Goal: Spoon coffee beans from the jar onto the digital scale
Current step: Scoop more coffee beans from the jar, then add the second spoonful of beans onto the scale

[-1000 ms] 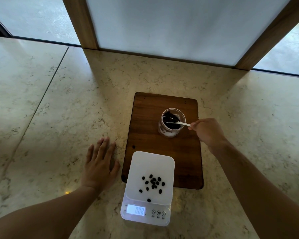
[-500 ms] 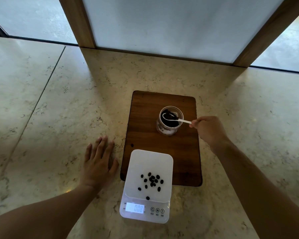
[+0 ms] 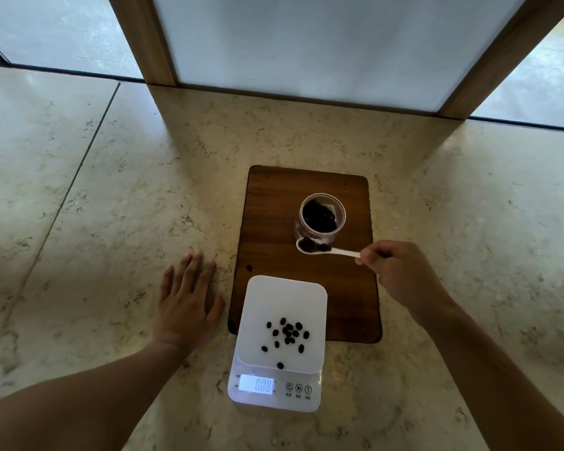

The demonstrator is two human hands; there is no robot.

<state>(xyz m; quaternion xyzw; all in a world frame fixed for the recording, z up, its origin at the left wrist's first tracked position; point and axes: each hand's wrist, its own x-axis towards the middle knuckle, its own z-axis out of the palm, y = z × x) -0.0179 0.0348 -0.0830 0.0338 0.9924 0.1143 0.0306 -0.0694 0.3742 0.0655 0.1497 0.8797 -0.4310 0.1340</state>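
Note:
A clear jar of dark coffee beans stands open on a dark wooden board. My right hand pinches the handle of a small white spoon, whose bowl holds several beans just in front of the jar, above the board. A white digital scale sits at the board's near edge with several loose beans on its platform and a lit display. My left hand lies flat on the counter left of the scale, fingers spread, holding nothing.
The marble counter spreads around the board. A white panel framed by wooden posts stands behind it, with a window on either side. A seam in the counter runs diagonally at the left.
The spoon has come out of the jar with beans in it and moved toward me, now hanging over the board in front of the jar. My left hand has stayed put.

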